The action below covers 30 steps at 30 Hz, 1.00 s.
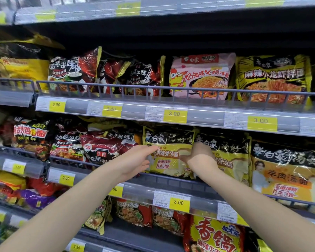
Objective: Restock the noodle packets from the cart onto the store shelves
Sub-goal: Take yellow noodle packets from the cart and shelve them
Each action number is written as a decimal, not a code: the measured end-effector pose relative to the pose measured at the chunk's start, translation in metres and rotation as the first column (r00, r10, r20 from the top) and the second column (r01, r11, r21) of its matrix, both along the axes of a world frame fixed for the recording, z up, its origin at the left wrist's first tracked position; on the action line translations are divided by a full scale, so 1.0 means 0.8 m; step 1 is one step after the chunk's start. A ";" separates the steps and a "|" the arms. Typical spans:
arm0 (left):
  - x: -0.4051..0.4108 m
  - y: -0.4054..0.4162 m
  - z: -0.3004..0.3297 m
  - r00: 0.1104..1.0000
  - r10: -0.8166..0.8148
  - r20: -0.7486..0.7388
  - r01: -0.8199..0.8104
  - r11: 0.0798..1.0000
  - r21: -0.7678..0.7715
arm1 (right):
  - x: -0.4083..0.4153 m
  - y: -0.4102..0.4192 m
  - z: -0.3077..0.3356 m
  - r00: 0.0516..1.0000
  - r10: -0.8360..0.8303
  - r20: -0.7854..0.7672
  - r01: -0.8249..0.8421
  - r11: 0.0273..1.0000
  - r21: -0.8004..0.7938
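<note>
While both arms reach toward the middle shelf (171, 180), the left hand (135, 160) touches the left edge of a yellow-and-black noodle packet (168, 155) with nearly straight fingers, its grip loose and holding nothing. The right hand (198, 159) lies against the packet's right side, thumb on its front; its fingers are hidden, so its grip cannot be judged. The packet stands upright behind the shelf rail, beside a matching packet (229, 157).

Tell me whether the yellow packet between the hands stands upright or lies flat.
Upright: the yellow packet stands on edge behind the shelf rail, front facing out.
</note>
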<state>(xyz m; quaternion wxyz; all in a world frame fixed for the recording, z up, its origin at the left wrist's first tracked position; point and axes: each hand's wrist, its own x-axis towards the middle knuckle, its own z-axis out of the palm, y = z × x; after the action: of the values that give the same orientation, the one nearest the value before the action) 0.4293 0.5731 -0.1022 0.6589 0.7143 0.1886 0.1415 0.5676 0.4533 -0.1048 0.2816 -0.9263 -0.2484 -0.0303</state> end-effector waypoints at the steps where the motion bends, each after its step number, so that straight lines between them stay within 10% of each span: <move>1: 0.006 -0.004 0.002 1.000 0.022 -0.014 -0.022 1.000 -0.001 | -0.002 -0.001 0.001 1.000 -0.010 0.019 0.010 1.000 -0.021; 26: 0.074 -0.011 -0.018 0.957 0.274 -0.094 -0.263 0.958 0.114 | 0.001 -0.006 -0.003 0.999 -0.025 -0.044 0.021 0.997 -0.080; 30: 0.066 -0.041 -0.011 0.965 0.253 -0.074 -0.212 0.912 0.352 | -0.023 -0.063 0.011 0.980 -0.028 0.195 0.058 0.987 -0.149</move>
<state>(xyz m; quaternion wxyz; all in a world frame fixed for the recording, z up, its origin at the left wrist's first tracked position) 0.4818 0.5400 -0.1111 0.4915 0.7970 0.2835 0.2069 0.5494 0.4032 -0.0961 0.1833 -0.9432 -0.2558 -0.1064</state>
